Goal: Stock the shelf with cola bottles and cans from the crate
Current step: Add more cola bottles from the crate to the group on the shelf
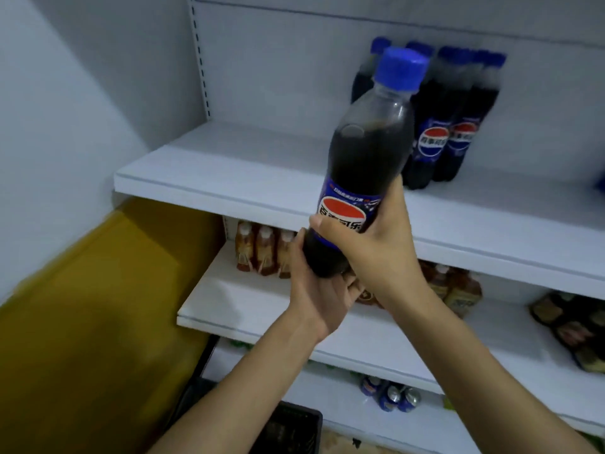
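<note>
Now bottle [366, 165] held tilted before shelf [229, 178]: right hand [376, 247] wrapped round label, left hand [314, 290] curled under base. Best righted, lowered base first, set just beside row [451, 126]; neighbours not to be knocked.

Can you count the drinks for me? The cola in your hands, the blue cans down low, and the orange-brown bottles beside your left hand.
Cola bottle, held by left hand and right hand: 1
Blue cans: 3
Orange-brown bottles: 3
Total: 7
Standing cola bottles behind: too blurred to count, left out.
</note>
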### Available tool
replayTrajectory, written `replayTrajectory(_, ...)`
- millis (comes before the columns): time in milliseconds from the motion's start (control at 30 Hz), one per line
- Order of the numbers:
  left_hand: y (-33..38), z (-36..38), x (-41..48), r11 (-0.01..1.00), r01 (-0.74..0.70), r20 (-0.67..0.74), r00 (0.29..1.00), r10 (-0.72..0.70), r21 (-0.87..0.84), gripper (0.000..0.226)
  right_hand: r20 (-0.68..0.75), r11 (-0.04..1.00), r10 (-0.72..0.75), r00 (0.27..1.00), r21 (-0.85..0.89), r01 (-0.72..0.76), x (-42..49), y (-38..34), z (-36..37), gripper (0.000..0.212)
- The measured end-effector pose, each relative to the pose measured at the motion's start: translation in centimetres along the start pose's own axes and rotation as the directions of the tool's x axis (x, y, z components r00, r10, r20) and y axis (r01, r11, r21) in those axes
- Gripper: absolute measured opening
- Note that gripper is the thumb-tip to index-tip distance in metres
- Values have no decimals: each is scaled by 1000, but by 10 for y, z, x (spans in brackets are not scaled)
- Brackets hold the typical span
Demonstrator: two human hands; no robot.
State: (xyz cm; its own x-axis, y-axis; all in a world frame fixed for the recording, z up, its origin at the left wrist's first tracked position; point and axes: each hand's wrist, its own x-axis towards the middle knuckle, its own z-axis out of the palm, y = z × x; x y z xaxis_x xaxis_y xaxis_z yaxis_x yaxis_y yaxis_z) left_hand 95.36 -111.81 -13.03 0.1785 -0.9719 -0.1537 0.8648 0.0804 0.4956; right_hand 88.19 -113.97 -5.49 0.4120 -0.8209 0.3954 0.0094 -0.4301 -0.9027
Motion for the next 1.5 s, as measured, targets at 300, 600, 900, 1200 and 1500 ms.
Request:
replayTrajectory(300,-37,38,73,451,-440,181,842,509,777,56,-112,997,67,992,-30,-70,44,12,-109,75)
replayTrajectory(600,-52,79,123,11,-529,515,830,215,849,59,-149,992,128,980,11,-128,83,50,-173,76)
replayTrajectory(900,-54,85,172,-387,-343,489,783,386,856,62,-201,981,195,960,54,-188,137,91,-204,74)
replayTrajectory(1200,-33,86,209,-285,-106,296,540,788,953,115,-107,992,117,987,-23,-120,180,123,-216,76)
replayTrajectory(1500,-15,59,224,-34,-188,144,609,780,982,97,-188,947,-14,982,-318,-47,168,163,-210,85)
